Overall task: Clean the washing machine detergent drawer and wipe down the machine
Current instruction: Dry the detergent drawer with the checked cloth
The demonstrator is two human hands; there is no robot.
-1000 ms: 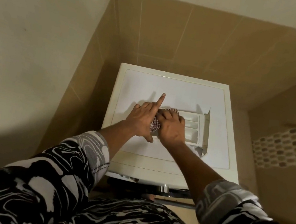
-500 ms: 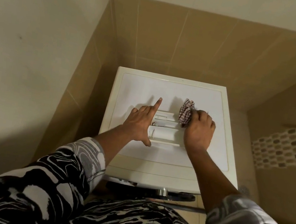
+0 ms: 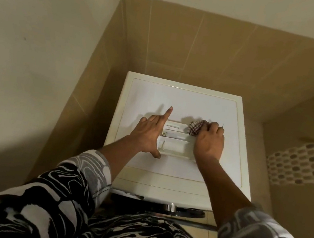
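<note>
Where right hand (image 3: 210, 142) grips cloth (image 3: 195, 128) (half hidden), it covers drawer (image 3: 175, 142).

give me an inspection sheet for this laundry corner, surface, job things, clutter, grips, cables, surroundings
surface: white washing machine top, carrying the drawer.
job's things: detergent drawer lies out of the machine on the top, compartments up; checked cloth bunched at its right end.
clutter: nothing seen.
grips: left hand rests on the drawer's left end, index finger straight; right hand grips the cloth.
cables: nothing seen.
surroundings: tan tiled wall behind, mosaic tile strip on the right, plain wall on the left.
</note>
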